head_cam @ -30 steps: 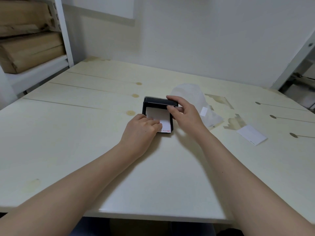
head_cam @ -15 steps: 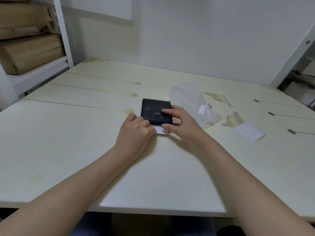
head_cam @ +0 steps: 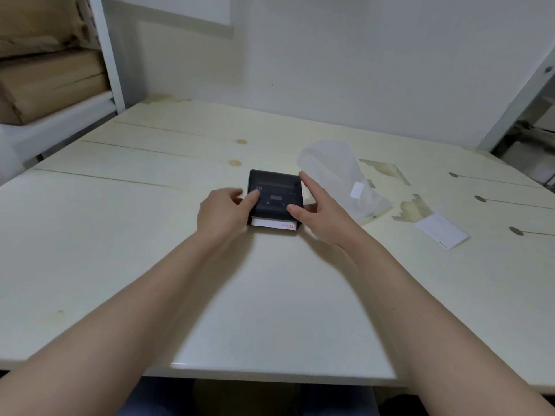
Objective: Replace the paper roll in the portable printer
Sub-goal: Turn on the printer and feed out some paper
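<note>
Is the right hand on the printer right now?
Touching. The head view shows the right hand with its thumb lying on the near right corner of the printer and its index fingertip against the far right corner.

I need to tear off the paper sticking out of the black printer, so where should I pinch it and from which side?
Pinch the white paper strip at its free near edge, coming in from your side. It juts out flat from the near end of the printer, the only part exposed, with nothing in front of it.
</note>
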A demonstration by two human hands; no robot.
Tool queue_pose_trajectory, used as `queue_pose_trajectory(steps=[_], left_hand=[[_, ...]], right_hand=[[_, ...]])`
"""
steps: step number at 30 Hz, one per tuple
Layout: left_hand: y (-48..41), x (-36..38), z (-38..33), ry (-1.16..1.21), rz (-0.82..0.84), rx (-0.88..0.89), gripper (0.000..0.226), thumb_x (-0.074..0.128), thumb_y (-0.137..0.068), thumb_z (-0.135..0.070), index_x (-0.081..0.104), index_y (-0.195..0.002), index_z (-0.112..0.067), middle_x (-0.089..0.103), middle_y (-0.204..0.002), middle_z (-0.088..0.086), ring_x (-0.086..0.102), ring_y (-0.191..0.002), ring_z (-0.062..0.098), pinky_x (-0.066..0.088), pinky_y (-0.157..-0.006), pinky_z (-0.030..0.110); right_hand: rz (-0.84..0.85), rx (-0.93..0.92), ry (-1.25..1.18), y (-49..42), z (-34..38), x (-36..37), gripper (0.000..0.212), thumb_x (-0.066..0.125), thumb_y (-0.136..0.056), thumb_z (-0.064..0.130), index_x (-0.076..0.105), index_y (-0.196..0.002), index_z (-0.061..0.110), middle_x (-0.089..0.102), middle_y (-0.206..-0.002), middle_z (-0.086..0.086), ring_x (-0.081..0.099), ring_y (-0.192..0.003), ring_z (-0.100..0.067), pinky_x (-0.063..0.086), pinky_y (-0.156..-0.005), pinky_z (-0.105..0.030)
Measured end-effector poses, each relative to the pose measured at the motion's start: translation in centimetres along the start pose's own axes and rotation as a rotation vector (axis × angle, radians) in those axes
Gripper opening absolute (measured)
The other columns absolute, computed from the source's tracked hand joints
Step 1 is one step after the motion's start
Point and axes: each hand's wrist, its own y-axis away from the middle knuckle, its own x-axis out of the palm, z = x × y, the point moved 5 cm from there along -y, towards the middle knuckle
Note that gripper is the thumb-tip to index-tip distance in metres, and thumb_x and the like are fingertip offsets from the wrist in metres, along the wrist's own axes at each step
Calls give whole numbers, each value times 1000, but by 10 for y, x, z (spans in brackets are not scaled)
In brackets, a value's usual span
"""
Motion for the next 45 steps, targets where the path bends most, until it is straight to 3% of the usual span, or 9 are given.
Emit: queue_pose_trajectory(steps=[4,8,10,15,19,25,28,36,45], left_hand=[[1,8,1,52,5,19,31,60,-95,-36,72,-118,-19,73,-112,-3,63,-97,15,45,-84,26],[-5,4,4,77,60,-32,40,63,-91,-41,68,-126,-22,71,-120,0,64,-111,18,49,-97,34],[-4,4,8,64,65,-27,40,62,-91,-42,66,-128,-27,71,-119,-1,63,-114,19,49,-99,37],[4,3,13,132,83,81,39,61,-93,-36,61,-132,-36,68,-127,-2,57,-125,17,42,-108,41],[4,3,12,145,141,166,41,57,-96,-30,56,-135,-42,65,-128,-9,49,-133,14,37,-112,38],[16,15,1,523,58,-197,82,76,-79,-45,37,-147,-19,59,-122,-5,61,-109,17,49,-102,42],[23,38,-7,791,153,-221,41,80,-78,-33,69,-109,-10,76,-103,6,74,-93,23,57,-92,43],[10,15,-21,800,309,77,32,64,-93,-8,61,-124,-2,73,-113,4,71,-97,12,56,-90,26],[15,14,-18,842,166,81,30,62,-95,-16,64,-123,-6,76,-107,-1,72,-98,10,56,-93,30]], right_hand=[[52,60,0,-3,-4,0,79,57,-99,31,5,-158,36,43,-153,0,55,-115,-9,39,-73,2],[174,149,-66,-11,-1,-3,108,71,-82,44,-8,-156,37,36,-156,9,43,-139,-14,33,-113,-34],[180,169,-165,-19,0,0,121,76,-65,50,-1,-157,36,49,-149,6,55,-131,-19,39,-113,-42],[22,177,-405,-18,5,0,40,63,-92,44,63,-117,13,74,-100,-1,73,-76,-12,55,-61,-22],[67,213,-393,-11,13,-5,29,64,-94,39,68,-107,13,75,-90,-3,72,-66,-12,55,-56,-25],[-142,262,-985,10,10,9,23,64,-95,25,65,-107,5,73,-105,-12,69,-100,-32,56,-92,-46],[-87,237,-1300,16,12,19,21,63,-94,12,63,-110,-2,70,-116,-21,66,-110,-36,48,-104,-51],[203,-30,-744,22,9,-23,58,60,-96,23,37,-148,32,51,-148,-6,59,-126,-35,51,-99,-54],[130,-158,-625,26,5,-14,53,55,-96,17,44,-147,19,50,-147,-15,48,-136,-35,48,-102,-57]])
